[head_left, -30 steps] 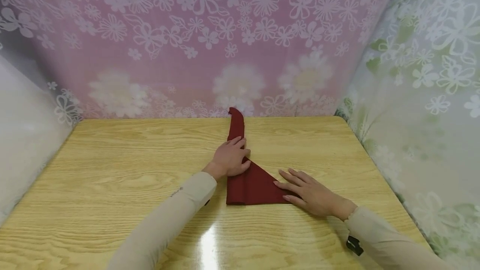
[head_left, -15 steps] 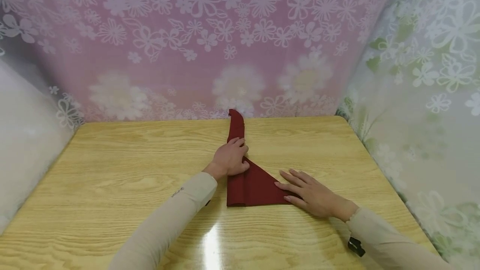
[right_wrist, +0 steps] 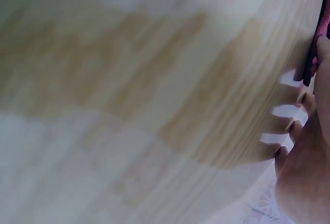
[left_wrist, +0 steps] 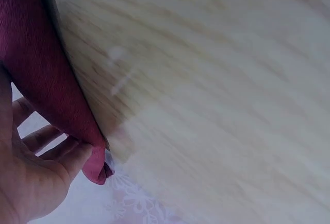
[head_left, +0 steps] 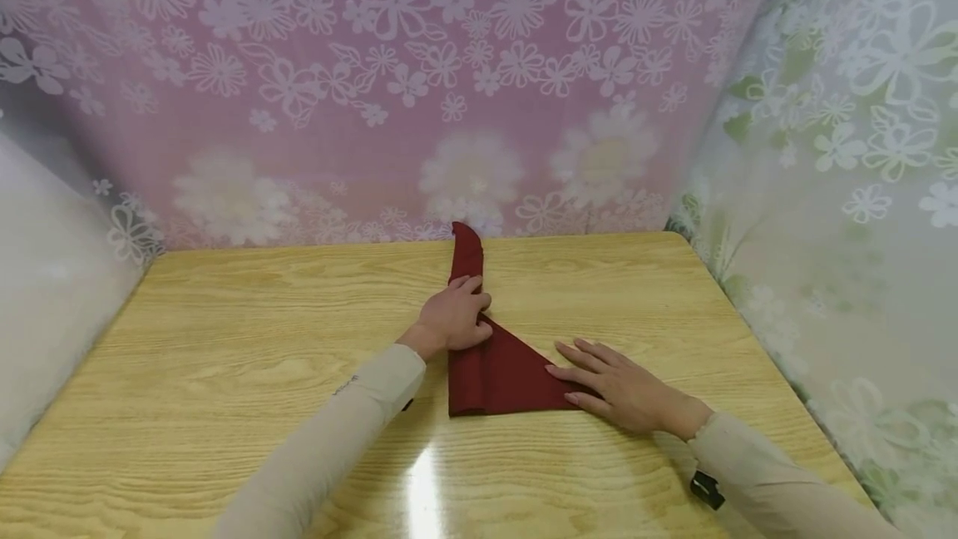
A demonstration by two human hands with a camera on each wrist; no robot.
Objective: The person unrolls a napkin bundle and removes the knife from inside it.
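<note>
A dark red cloth (head_left: 516, 377) lies on the table, folded into a long upright strip on its left side with a triangular part spreading right. The strip's far end curls over near the table's back edge. My left hand (head_left: 454, 316) rests across the middle of the strip, fingers slightly bent. In the left wrist view, the fingers of that hand (left_wrist: 36, 175) touch the side of the cloth (left_wrist: 49, 67). My right hand (head_left: 624, 389) lies with fingers extended on the triangle's right corner, hiding its tip. Only a sliver of cloth (right_wrist: 312, 59) shows beside it in the right wrist view.
The wood-grain table (head_left: 262, 339) reaches back to a pink floral backdrop (head_left: 344, 131). A pale floral sheet (head_left: 838, 273) hangs along the right side, and a white one (head_left: 52, 273) on the left. Light reflects off the table's front (head_left: 424, 489).
The fingers of my left hand have bent a little more on the strip. My right hand stays on the corner, and the head view has shifted slightly.
</note>
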